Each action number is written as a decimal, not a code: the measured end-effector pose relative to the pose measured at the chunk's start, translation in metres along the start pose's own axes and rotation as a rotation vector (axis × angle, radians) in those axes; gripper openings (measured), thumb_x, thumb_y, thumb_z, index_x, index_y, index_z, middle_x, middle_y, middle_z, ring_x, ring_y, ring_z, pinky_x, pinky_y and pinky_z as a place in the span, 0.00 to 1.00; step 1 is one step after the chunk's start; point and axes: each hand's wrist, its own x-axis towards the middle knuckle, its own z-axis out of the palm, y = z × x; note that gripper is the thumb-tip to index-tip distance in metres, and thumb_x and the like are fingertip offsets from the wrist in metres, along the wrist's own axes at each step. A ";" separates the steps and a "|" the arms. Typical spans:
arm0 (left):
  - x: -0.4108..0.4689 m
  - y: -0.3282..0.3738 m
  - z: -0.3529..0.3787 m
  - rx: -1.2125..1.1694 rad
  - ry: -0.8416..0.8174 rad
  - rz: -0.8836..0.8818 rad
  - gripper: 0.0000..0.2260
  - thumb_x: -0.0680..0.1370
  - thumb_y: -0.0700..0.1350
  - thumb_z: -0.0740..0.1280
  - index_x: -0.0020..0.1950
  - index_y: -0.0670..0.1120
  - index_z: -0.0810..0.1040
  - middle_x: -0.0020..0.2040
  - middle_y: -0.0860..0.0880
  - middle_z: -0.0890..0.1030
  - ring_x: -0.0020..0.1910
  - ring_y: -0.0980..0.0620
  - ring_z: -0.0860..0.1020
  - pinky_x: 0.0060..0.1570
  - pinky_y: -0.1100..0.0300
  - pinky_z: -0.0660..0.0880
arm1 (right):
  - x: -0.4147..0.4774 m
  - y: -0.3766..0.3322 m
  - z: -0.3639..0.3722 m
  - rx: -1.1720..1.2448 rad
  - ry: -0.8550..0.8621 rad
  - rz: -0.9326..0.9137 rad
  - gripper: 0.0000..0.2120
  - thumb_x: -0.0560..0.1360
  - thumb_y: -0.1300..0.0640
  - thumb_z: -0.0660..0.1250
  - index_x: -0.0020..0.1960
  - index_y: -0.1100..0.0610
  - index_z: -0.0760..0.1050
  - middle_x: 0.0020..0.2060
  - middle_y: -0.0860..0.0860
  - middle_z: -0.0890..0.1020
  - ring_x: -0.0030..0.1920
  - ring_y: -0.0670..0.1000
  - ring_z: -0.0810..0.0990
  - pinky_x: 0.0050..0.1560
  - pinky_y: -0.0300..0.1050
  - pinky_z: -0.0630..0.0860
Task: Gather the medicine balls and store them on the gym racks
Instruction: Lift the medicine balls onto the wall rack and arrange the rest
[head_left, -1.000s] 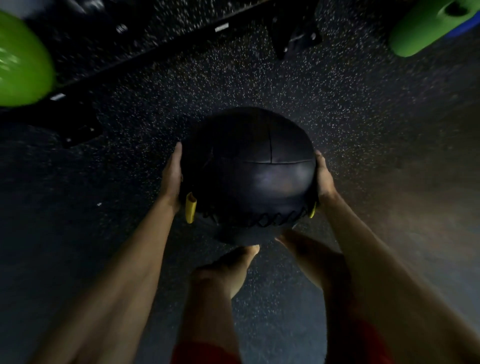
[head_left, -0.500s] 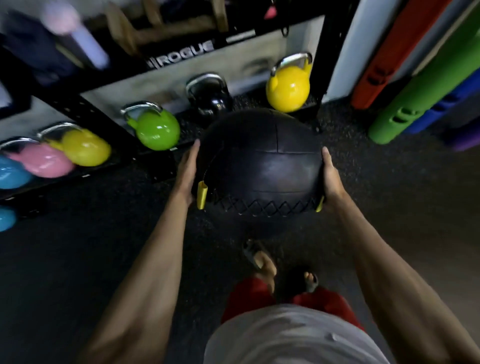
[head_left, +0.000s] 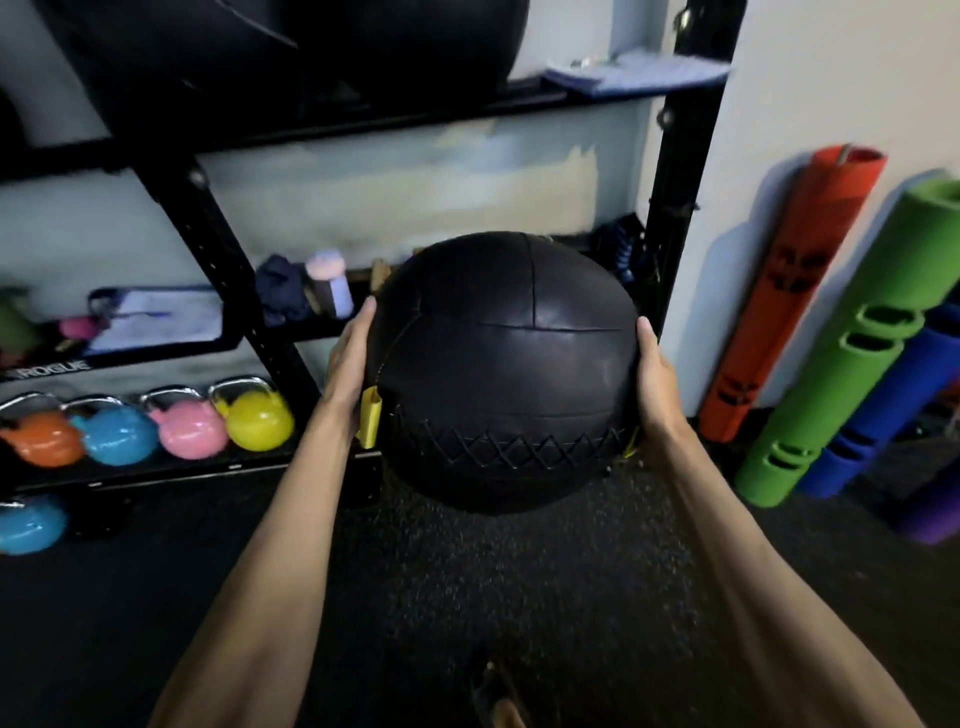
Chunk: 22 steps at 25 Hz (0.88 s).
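Flatly, left hand (head_left: 347, 366) and right hand (head_left: 655, 382) press the medicine ball (head_left: 506, 364).

Med ball (head_left: 506, 371) higher, nearer rack (head_left: 675, 182)

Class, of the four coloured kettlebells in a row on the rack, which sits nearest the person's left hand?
The yellow kettlebell, at the row's right end; the pink one, blue one and orange one sit farther from the left hand.

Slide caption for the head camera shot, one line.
Left hand and right hand hold a black medicine ball before the gym rack, kettlebells lined along its bottom shelf.
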 end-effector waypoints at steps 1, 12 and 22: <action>-0.009 0.019 0.000 0.016 0.015 0.018 0.29 0.76 0.68 0.65 0.69 0.51 0.77 0.64 0.52 0.81 0.60 0.54 0.80 0.63 0.52 0.76 | -0.001 -0.017 0.001 0.007 -0.012 -0.027 0.34 0.77 0.30 0.56 0.72 0.52 0.74 0.67 0.47 0.78 0.67 0.47 0.75 0.74 0.50 0.66; -0.046 0.182 0.010 -0.264 0.005 0.400 0.28 0.76 0.67 0.67 0.67 0.50 0.80 0.63 0.48 0.83 0.63 0.48 0.80 0.67 0.48 0.73 | 0.024 -0.229 0.017 -0.015 -0.112 -0.421 0.38 0.71 0.24 0.54 0.71 0.45 0.74 0.68 0.45 0.78 0.68 0.46 0.75 0.74 0.54 0.67; 0.009 0.345 0.049 -0.295 0.010 0.699 0.19 0.80 0.62 0.62 0.60 0.53 0.82 0.50 0.54 0.87 0.50 0.56 0.85 0.42 0.63 0.80 | 0.090 -0.402 0.040 0.079 -0.086 -0.732 0.33 0.71 0.26 0.55 0.67 0.43 0.77 0.64 0.46 0.81 0.64 0.47 0.78 0.70 0.56 0.71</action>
